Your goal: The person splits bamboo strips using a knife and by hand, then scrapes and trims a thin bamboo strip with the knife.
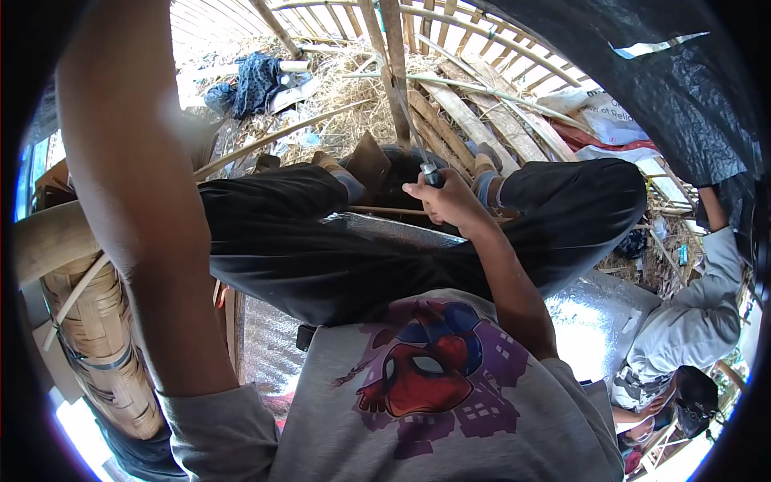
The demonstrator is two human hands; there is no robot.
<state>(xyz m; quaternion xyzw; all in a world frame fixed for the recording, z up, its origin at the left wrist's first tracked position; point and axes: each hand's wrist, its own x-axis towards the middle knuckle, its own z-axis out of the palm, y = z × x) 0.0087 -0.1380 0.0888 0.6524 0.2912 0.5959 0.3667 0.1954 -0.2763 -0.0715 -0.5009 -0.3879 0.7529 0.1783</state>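
Straw (333,96) covers the ground beyond the upright wooden post (393,72), with a slatted bamboo fence (466,32) behind. Just on the near side of the post, the right hand (451,201) is wrapped around a dark-handled tool (432,174), its thin metal end pointing toward the post; whether they touch, I cannot tell. The left hand is out of view, so its state cannot be told. Should the grip loosen or the pressure turn sideways, that metal end could skid toward the left foot (333,165) or the right foot (486,161), set either side of the post's lower part. Counted: one tool, two feet, one heap of dark blue cloth (253,84) left of the post, one co-worker (687,321) well to its right, and several planks (482,132) right of it, overlapping too much for an exact number.
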